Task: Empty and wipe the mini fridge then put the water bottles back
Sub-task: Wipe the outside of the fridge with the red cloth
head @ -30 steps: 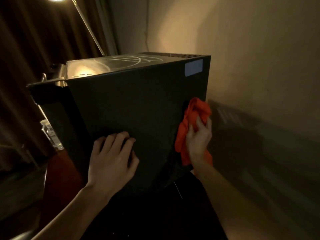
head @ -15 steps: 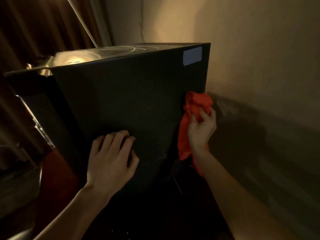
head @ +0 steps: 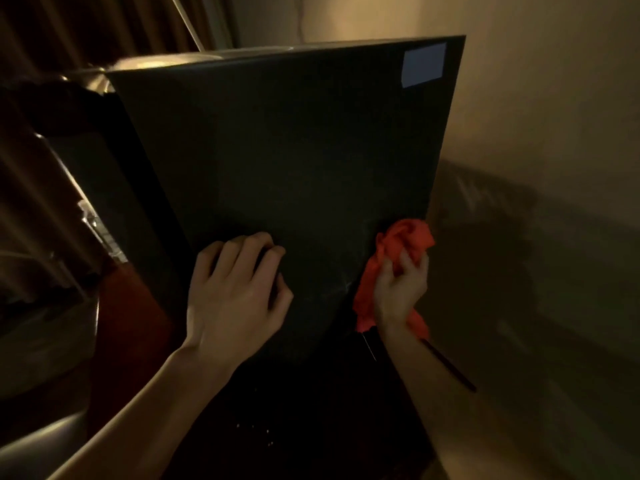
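Observation:
The black mini fridge (head: 294,143) fills the middle of the view, its dark side panel facing me and a pale blue sticker (head: 423,64) near its top back corner. My left hand (head: 235,296) rests against the lower part of that panel, fingers slightly bent. My right hand (head: 398,285) grips a bunched orange-red cloth (head: 401,244) and presses it on the fridge's lower back edge. A water bottle (head: 95,223) shows faintly at the left, beyond the fridge's open front; the inside of the fridge is hidden.
A beige wall (head: 536,116) stands close behind the fridge on the right. Brown curtains (head: 86,26) hang at the back left, with a lamp pole (head: 187,26) slanting before them. A thin dark cable (head: 450,368) runs under my right wrist.
My right hand with the cloth has slid down the fridge's back edge. My head has come closer, so the fridge looks larger. My left hand has stayed in place.

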The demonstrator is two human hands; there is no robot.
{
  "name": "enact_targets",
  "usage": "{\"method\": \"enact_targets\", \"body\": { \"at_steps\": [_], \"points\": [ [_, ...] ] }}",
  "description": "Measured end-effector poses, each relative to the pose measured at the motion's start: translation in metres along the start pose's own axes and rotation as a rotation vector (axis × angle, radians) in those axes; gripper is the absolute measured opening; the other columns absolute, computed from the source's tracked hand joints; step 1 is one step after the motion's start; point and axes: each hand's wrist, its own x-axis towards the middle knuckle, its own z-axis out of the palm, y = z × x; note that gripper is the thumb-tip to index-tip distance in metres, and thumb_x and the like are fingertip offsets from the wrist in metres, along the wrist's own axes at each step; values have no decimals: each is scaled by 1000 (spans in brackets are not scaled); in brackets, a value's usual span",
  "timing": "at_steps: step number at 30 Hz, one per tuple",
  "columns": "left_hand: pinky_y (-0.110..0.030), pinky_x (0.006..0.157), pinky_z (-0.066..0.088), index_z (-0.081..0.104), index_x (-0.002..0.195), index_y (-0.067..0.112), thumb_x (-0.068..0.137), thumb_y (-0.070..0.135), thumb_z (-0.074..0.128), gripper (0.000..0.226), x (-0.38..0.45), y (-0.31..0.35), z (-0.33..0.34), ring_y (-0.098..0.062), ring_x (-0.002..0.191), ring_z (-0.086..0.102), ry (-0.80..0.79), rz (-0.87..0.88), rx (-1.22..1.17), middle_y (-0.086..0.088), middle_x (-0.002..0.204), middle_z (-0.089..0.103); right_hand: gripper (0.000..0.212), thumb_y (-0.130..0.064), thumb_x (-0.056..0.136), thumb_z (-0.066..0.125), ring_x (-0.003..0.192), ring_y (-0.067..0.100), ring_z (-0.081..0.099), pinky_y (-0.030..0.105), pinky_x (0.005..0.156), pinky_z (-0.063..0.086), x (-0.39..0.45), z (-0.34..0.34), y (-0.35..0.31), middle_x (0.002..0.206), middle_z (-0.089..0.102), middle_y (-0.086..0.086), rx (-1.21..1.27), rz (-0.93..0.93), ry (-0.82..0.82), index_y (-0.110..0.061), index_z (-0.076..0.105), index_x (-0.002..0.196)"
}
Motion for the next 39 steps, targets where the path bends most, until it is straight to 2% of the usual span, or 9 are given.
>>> {"method": "enact_targets", "body": {
  "at_steps": [2, 6, 9, 11, 16, 24, 29, 34, 39],
  "points": [
    [-43, 94, 31, 67, 113, 12, 85, 31, 54, 36, -1, -3, 0, -24, 108, 46, -3, 6, 3, -11, 119, 60, 19, -5, 88, 63, 129, 34, 47, 19, 110, 24, -51, 2, 0, 148, 38, 21, -5, -57, -109, 2, 70, 103],
    [-45, 94, 31, 66, 115, 12, 84, 32, 56, 38, -6, -2, 2, -25, 110, 45, -33, -4, 45, -10, 124, 56, 13, 7, 76, 71, 109, 20, 58, 25, 95, 47, -71, -7, 1, 132, 51, 16, 16, -355, -275, -6, 73, 77],
    [-48, 93, 35, 65, 117, 11, 85, 31, 63, 38, -14, -1, 5, -26, 111, 44, -36, -20, 47, -11, 125, 54, 18, 12, 71, 70, 105, 5, 50, 0, 93, 30, -18, -18, -23, 126, 56, 20, 34, -464, -167, -3, 72, 80],
    [-49, 93, 36, 64, 120, 11, 85, 30, 65, 40, -21, -2, 7, -27, 112, 43, -59, -18, 52, -12, 127, 52, 19, 9, 76, 69, 109, 6, 48, -6, 92, 22, 9, -23, -40, 130, 54, 19, 22, -418, -69, -3, 72, 90],
    [-47, 94, 27, 63, 123, 12, 79, 33, 72, 50, -43, -4, 14, -27, 113, 42, -155, -31, 77, -13, 128, 54, 14, -1, 85, 65, 125, 26, 47, 3, 103, 16, -22, -6, -16, 138, 48, 20, 3, -195, -50, -5, 70, 98],
    [-50, 95, 34, 63, 123, 9, 75, 33, 76, 56, -79, -3, 24, -29, 113, 46, -241, -111, 63, -13, 128, 54, 10, 3, 78, 69, 100, 40, 60, 29, 91, 35, -127, 22, 48, 112, 59, 26, -118, 123, -200, -2, 74, 86],
    [-44, 93, 32, 61, 122, 8, 79, 36, 54, 51, -79, -7, 21, -27, 111, 46, -200, -96, 41, -12, 126, 53, 17, 12, 69, 72, 98, 22, 59, 9, 91, 36, -111, 11, -26, 116, 57, 20, 64, -264, -84, -3, 74, 77],
    [-46, 88, 39, 55, 121, 7, 76, 32, 60, 51, -65, -10, 8, -33, 107, 49, -138, -143, 0, -17, 123, 55, 24, 9, 83, 64, 120, 22, 54, 26, 102, 44, -102, 12, -84, 135, 47, 17, 225, -543, -175, -5, 74, 100],
    [-46, 88, 47, 57, 122, 7, 80, 40, 50, 53, -53, -13, -12, -31, 108, 55, -192, -169, 9, -15, 124, 57, 32, 4, 83, 64, 119, 24, 58, 10, 98, 39, -153, 7, -43, 130, 52, 0, 98, -354, -298, -15, 71, 108]
  ]
}}
